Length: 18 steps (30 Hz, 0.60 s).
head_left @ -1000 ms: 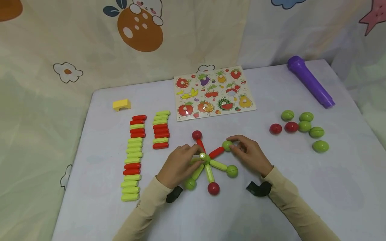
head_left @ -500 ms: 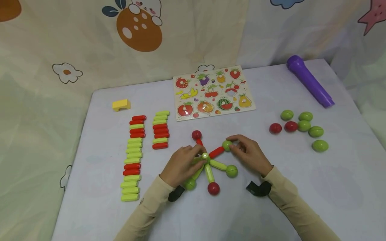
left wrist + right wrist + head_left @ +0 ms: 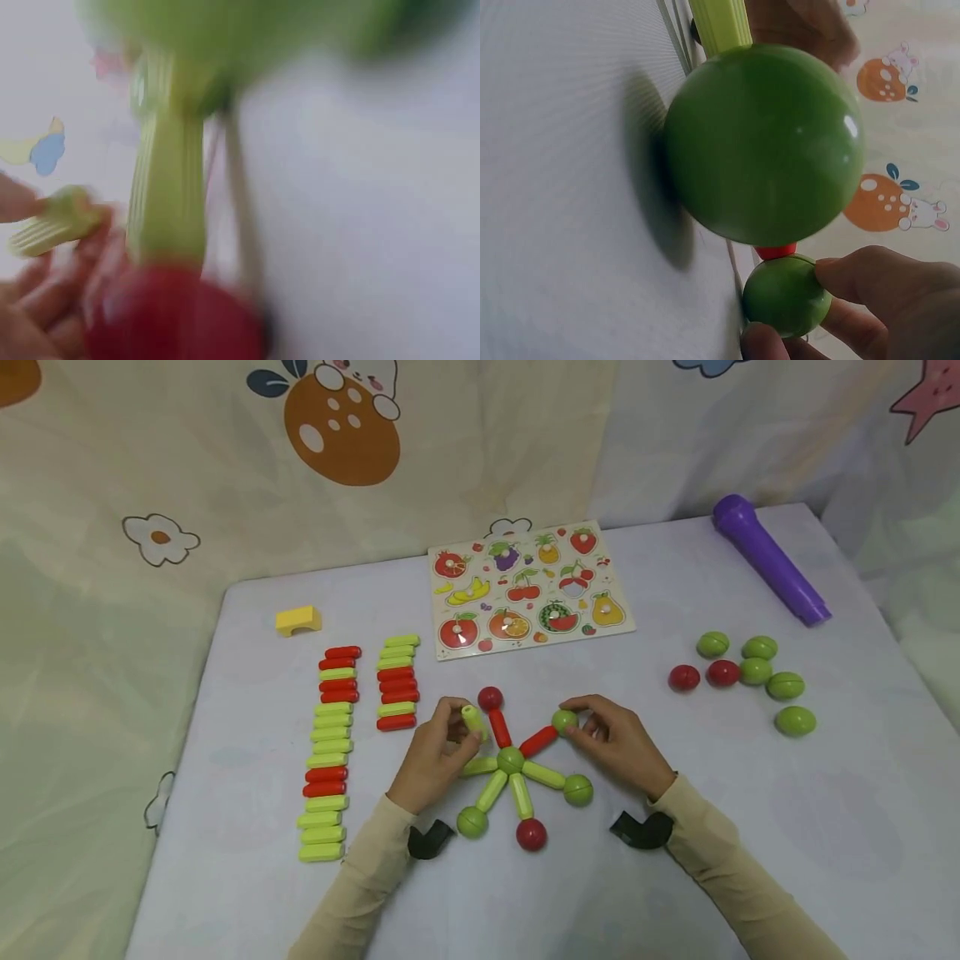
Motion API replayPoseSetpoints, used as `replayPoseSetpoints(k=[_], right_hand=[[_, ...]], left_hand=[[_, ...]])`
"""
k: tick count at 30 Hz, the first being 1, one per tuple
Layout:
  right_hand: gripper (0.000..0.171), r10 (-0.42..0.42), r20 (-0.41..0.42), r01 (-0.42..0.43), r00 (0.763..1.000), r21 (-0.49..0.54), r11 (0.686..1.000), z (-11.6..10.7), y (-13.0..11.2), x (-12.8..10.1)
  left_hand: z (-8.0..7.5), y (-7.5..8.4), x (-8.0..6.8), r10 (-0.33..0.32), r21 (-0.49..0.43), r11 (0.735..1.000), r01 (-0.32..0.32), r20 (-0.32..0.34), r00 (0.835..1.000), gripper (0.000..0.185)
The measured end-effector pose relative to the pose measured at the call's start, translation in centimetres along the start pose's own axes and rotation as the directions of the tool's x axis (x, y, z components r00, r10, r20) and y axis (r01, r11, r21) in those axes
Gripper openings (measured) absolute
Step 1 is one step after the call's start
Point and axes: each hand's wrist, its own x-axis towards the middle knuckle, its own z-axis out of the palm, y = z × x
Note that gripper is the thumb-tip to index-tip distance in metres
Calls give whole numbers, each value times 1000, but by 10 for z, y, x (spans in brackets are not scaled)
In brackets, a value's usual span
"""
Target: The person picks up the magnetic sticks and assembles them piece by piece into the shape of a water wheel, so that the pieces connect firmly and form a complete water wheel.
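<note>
My left hand [image 3: 435, 752] pinches a light green stick [image 3: 474, 722], held tilted just up and left of the central green ball [image 3: 511, 760]. The left wrist view shows that stick [image 3: 52, 225] between thumb and fingers. Red and green sticks spread from the central ball like spokes. Red balls [image 3: 532, 834] and green balls [image 3: 472, 822] cap several of them. My right hand [image 3: 618, 739] grips the green ball [image 3: 565, 722] at the end of a red spoke [image 3: 538, 742]; the right wrist view shows thumb and fingers around this ball [image 3: 787, 296]. My left fingers hide the left spoke's outer end.
Two columns of loose red and green sticks [image 3: 327, 760] lie at left, below a yellow arch block [image 3: 298, 621]. A fruit puzzle board [image 3: 531, 589] lies at the back. Loose green and red balls [image 3: 755, 672] and a purple toy microphone [image 3: 771, 560] lie at right.
My left hand has lifted the green stick off the top of the central ball and moved it up and left, tilting it. The right hand stays on its green ball.
</note>
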Motion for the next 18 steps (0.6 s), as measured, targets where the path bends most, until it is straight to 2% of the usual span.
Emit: replayPoseSetpoints(k=[3, 5, 8, 10, 13, 18], right_hand=[[33, -1, -8, 1, 1000, -5, 1000, 0, 1, 0], [33, -1, -11, 1, 1000, -3, 1000, 1, 2, 0], [33, 4, 2, -4, 1000, 14, 1000, 1, 1, 0], [33, 1, 5, -1, 1000, 10, 1000, 1, 1, 1], [32, -3, 0, 3, 1000, 2, 1000, 1, 1, 1], [31, 10, 4, -10, 1000, 11, 1000, 1, 2, 0]], left_hand=[[-8, 1, 5, -23, 191, 981, 29, -30, 999, 33], [-12, 3, 9, -34, 319, 947, 42, -30, 999, 33], [-17, 5, 11, -79, 446, 891, 77, -15, 997, 33], [-18, 6, 12, -106, 494, 864, 96, -7, 994, 31], [-17, 6, 16, -122, 532, 841, 97, 12, 993, 31], [-14, 3, 21, -109, 560, 826, 71, 33, 994, 29]])
